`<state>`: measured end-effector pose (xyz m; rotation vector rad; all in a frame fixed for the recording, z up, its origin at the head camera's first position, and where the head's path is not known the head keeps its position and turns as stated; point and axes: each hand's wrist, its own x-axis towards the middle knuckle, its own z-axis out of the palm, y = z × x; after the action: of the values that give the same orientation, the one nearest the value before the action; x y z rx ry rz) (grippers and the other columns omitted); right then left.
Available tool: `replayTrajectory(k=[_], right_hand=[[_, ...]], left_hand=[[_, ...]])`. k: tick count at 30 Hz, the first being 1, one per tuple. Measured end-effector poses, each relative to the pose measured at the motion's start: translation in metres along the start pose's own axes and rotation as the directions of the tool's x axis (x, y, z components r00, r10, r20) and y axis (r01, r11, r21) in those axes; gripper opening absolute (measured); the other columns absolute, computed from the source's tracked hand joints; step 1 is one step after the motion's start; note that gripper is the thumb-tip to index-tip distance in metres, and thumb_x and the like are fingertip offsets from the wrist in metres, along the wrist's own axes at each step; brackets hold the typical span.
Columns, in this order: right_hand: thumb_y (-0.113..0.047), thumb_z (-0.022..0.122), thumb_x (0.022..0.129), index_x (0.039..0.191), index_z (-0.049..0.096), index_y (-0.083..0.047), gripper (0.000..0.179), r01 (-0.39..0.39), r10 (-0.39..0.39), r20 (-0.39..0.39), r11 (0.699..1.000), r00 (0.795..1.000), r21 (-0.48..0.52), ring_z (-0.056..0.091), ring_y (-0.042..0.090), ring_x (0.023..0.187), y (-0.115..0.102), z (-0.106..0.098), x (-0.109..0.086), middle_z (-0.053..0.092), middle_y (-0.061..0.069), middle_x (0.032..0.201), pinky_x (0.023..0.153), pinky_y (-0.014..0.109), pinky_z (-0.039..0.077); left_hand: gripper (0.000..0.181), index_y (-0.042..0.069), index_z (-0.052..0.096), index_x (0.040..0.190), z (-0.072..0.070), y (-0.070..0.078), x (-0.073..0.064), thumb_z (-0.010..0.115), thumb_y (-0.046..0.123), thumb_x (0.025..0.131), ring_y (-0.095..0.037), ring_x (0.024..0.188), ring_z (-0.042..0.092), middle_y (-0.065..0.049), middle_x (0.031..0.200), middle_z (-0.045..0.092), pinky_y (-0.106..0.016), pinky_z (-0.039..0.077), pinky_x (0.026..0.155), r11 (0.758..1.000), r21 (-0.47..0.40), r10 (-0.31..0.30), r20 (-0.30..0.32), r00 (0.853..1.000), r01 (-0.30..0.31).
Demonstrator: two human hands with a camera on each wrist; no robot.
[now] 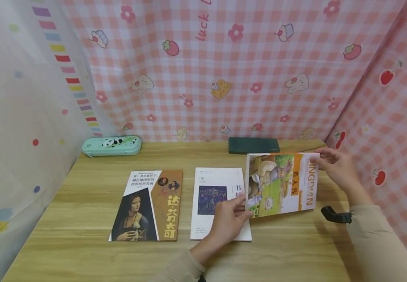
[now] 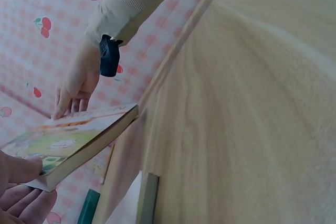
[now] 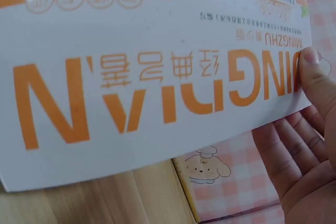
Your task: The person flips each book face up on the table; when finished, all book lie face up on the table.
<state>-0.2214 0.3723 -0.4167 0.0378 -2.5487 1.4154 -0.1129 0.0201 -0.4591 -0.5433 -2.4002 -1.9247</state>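
Both hands hold one paperback book point(image 1: 277, 184) above the right part of the table, its illustrated cover with orange and white areas facing up. My left hand point(image 1: 227, 219) pinches its left edge near the lower corner, thumb on the cover in the left wrist view. My right hand point(image 1: 335, 166) grips the upper right corner; in the right wrist view its thumb point(image 3: 317, 77) presses the cover and the fingers lie beneath. Partly under my left hand lies a white book point(image 1: 207, 231) with a purple picture. Left of it lies a brown and white book point(image 1: 168, 219) with a portrait.
A mint pencil case point(image 1: 126, 147) with pandas stands at the table's back left. A dark green case point(image 1: 254, 145) lies at the back, right of the middle. Patterned cloth point(image 1: 203, 70) hangs behind and on both sides of the wooden table point(image 1: 73, 235).
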Motion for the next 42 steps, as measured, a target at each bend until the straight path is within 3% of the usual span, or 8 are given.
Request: replayTrajectory(k=[3, 9, 14, 22, 29, 32, 39, 42], right_hand=[[-0.026, 0.072, 0.096, 0.12, 0.064, 0.007, 0.042, -0.005, 0.006, 0.031, 0.998, 0.999, -0.056, 0.064, -0.009, 0.077, 0.001, 0.001, 0.0, 0.07, -0.017, 0.088, 0.065, 0.018, 0.058], [-0.039, 0.069, 0.097, 0.125, 0.066, 0.003, 0.05, -0.008, 0.024, 0.075, 0.978, 0.997, -0.21, 0.057, -0.013, 0.078, 0.004, 0.007, 0.003, 0.071, 0.025, 0.109, 0.065, 0.015, 0.053], [-0.033, 0.069, 0.098, 0.123, 0.066, 0.005, 0.046, -0.005, 0.026, 0.092, 0.975, 0.995, -0.221, 0.059, -0.005, 0.08, 0.014, 0.019, 0.007, 0.069, 0.028, 0.11, 0.064, 0.014, 0.052], [-0.032, 0.063, 0.102, 0.133, 0.059, 0.007, 0.05, -0.008, 0.06, 0.183, 0.963, 0.981, -0.269, 0.062, 0.034, 0.106, 0.019, 0.036, 0.008, 0.066, 0.029, 0.12, 0.073, 0.016, 0.049], [-0.04, 0.062, 0.101, 0.143, 0.051, 0.006, 0.063, -0.079, 0.182, 0.349, 0.954, 0.919, -0.29, 0.056, 0.04, 0.119, 0.023, 0.047, 0.007, 0.057, 0.03, 0.135, 0.098, 0.051, 0.049], [-0.04, 0.062, 0.101, 0.146, 0.046, 0.009, 0.068, -0.078, 0.194, 0.399, 0.954, 0.896, -0.288, 0.051, 0.046, 0.127, 0.024, 0.049, 0.006, 0.052, 0.032, 0.141, 0.105, 0.058, 0.044], [-0.034, 0.064, 0.101, 0.145, 0.046, 0.009, 0.064, -0.037, 0.148, 0.402, 0.962, 0.903, -0.271, 0.054, 0.047, 0.125, 0.026, 0.045, -0.001, 0.054, 0.031, 0.139, 0.104, 0.059, 0.045], [-0.035, 0.066, 0.1, 0.144, 0.047, 0.01, 0.066, -0.01, 0.132, 0.393, 0.954, 0.91, -0.298, 0.057, 0.047, 0.12, 0.029, 0.042, -0.007, 0.059, 0.032, 0.133, 0.101, 0.059, 0.048]], left_hand=[[0.054, -0.011, 0.058, 0.133, 0.004, 0.0, -0.002, 0.078, -0.006, 0.083, -0.021, 0.091, 0.075, -0.023, 0.104, 0.073, -0.018, 0.058, 0.076, 0.998, -0.051, -0.041, 0.01, 0.999, 0.041], [0.062, -0.014, 0.054, 0.135, 0.016, -0.003, -0.008, 0.079, -0.009, 0.08, -0.021, 0.09, 0.075, -0.026, 0.106, 0.072, -0.019, 0.059, 0.075, 0.986, -0.117, -0.111, 0.044, 0.993, 0.115], [0.069, -0.016, 0.048, 0.139, 0.022, -0.006, -0.012, 0.081, -0.007, 0.079, -0.028, 0.102, 0.072, -0.029, 0.118, 0.068, -0.023, 0.058, 0.082, 0.971, -0.153, -0.175, 0.068, 0.982, 0.184], [0.072, -0.016, 0.043, 0.142, 0.023, -0.009, -0.016, 0.08, 0.002, 0.084, -0.039, 0.122, 0.061, -0.032, 0.139, 0.053, -0.03, 0.054, 0.095, 0.938, -0.211, -0.268, 0.07, 0.961, 0.277], [0.073, -0.019, 0.041, 0.142, 0.025, -0.003, -0.023, 0.075, 0.021, 0.092, -0.041, 0.128, 0.055, -0.035, 0.141, 0.049, -0.034, 0.051, 0.099, 0.951, -0.12, -0.277, 0.071, 0.958, 0.284], [0.075, -0.017, 0.042, 0.143, 0.023, 0.001, -0.024, 0.073, 0.028, 0.092, -0.04, 0.128, 0.055, -0.033, 0.144, 0.048, -0.037, 0.051, 0.101, 0.96, -0.048, -0.272, 0.068, 0.96, 0.275], [0.073, -0.011, 0.047, 0.144, 0.012, 0.004, -0.016, 0.071, 0.034, 0.092, -0.039, 0.126, 0.058, -0.028, 0.142, 0.054, -0.046, 0.049, 0.105, 0.973, 0.076, -0.218, 0.028, 0.975, 0.216], [0.071, -0.007, 0.048, 0.145, 0.008, 0.001, -0.011, 0.071, 0.035, 0.092, -0.037, 0.134, 0.05, -0.024, 0.148, 0.049, -0.046, 0.042, 0.112, 0.976, 0.108, -0.188, 0.006, 0.982, 0.187]])
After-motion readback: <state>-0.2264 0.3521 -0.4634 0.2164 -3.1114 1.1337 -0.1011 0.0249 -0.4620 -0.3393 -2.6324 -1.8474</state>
